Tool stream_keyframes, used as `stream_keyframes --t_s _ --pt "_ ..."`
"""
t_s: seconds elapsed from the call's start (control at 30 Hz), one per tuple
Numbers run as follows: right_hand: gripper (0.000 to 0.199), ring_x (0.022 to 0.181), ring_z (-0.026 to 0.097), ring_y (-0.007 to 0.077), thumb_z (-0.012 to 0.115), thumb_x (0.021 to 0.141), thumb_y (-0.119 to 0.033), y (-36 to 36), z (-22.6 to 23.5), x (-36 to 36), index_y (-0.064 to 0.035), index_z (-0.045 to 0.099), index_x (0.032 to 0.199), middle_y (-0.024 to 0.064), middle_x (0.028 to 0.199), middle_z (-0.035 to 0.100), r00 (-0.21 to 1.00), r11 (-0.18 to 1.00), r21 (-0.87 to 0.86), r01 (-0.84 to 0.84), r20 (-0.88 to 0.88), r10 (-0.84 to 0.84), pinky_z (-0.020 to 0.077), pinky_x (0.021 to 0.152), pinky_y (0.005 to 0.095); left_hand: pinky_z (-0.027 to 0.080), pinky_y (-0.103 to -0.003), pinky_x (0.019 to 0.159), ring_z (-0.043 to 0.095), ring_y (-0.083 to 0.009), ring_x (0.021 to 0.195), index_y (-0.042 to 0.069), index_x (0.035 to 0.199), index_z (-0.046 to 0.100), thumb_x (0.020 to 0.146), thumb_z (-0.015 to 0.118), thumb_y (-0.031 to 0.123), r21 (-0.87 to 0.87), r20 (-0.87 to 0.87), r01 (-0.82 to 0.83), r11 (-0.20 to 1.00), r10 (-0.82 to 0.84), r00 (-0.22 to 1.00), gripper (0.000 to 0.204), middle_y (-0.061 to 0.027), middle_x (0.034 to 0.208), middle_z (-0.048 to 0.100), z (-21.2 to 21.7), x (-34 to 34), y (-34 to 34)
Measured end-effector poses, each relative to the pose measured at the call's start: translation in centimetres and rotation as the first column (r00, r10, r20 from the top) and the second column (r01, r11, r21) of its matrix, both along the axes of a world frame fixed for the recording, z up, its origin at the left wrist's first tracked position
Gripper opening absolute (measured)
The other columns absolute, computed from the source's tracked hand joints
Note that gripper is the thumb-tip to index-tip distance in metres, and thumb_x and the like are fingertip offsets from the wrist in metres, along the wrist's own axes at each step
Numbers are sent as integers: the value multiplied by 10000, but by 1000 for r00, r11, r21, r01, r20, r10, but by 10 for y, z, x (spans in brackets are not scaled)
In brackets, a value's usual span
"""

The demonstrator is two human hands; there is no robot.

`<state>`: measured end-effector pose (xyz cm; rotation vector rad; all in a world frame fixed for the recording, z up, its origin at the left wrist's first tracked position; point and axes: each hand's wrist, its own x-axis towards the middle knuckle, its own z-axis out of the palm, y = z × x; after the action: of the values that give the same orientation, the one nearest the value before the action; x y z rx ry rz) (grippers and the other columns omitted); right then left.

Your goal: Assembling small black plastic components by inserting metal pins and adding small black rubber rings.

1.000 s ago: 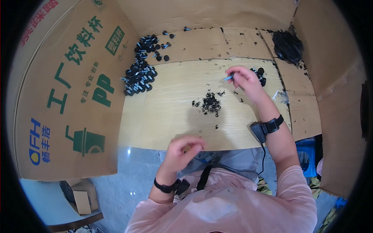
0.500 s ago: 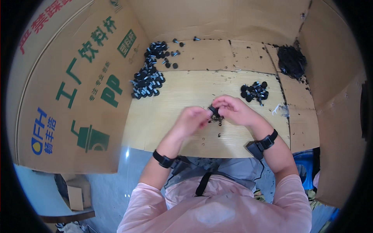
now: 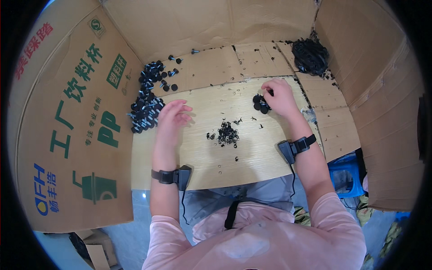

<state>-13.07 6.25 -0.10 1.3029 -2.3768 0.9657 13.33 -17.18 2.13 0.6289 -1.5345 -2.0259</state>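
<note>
Head view: right hand [image 3: 280, 96] fingers pinching black knobs [image 3: 260, 104]; left hand [image 3: 173, 115] open, empty.

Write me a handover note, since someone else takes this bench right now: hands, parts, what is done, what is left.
Left hand: open, fingers spread, holding nothing, beside the big heap of black round-headed plastic parts at the left cardboard wall.
Right hand: fingers down on a small cluster of black round knobs; whether it grips one cannot be told.
Small pile of tiny black rings lies mid-board on the pale wooden board.
Tangled black heap sits in the far right corner.
Done: the left heap looks like finished pieces.
Left: the knobs, rings and corner heap.
</note>
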Motion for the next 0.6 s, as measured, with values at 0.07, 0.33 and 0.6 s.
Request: stream_keyframes --t_s 0.07,0.33,0.6 --pt "179 919 528 251 637 753 -193 1 -7 2 -100 696 894 42 912 617 999 992 117 39 -7 -38 396 840 396 469 -225 567 606 -127 634 20 1051 594 920 556 187 9 -30 10 1000 -10 999 216 -92 871 662 2 -15 16" --pt "155 1015 462 262 669 761 -232 -4 4 23 -124 713 862 21 1041 586 994 954 281 102 -58 -89 298 880 422 435 -204 554 550 -72 614 41 1003 619 890 583 105 -77 -66 198 977 -203 977 135 -52 822 662 -29 -38 18" --pt "194 962 540 262 657 809 -80 -19 10 45 -50 649 1000 76 1044 606 986 996 -61 -66 -156 56 420 833 359 438 -206 565 547 -74 622 36 1020 617 893 575 90 -66 -108 225 972 -231 967 145 -53 839 661 -30 -31 35"
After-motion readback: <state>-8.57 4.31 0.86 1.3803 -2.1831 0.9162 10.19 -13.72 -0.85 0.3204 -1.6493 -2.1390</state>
